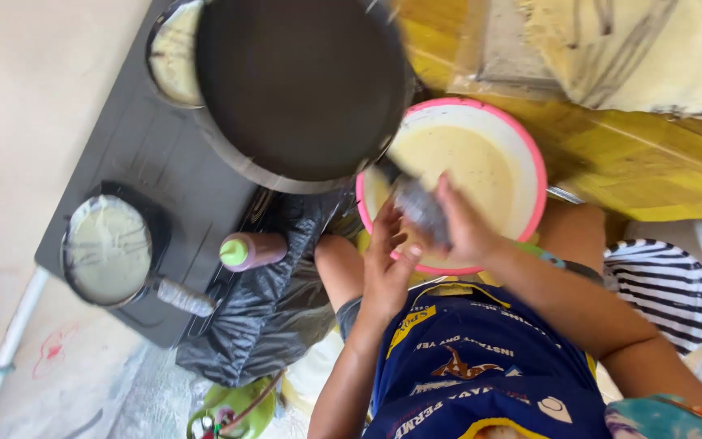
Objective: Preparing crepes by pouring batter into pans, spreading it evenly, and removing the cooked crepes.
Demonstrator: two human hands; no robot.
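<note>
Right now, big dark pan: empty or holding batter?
Empty: the big dark pan shows a bare dark surface, unlike the batter-filled small pan and pink-rimmed bowl.

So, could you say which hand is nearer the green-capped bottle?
Left. The left hand sits between the bottle and the right hand, which grips the pan handle over the pink bowl.

Three pans: one large dark empty [298, 85], two with batter [108, 249] [173, 53]. One pink-rimmed bowl [530, 154]. One squeeze bottle [252, 250]. One black bag [273, 293].
</note>
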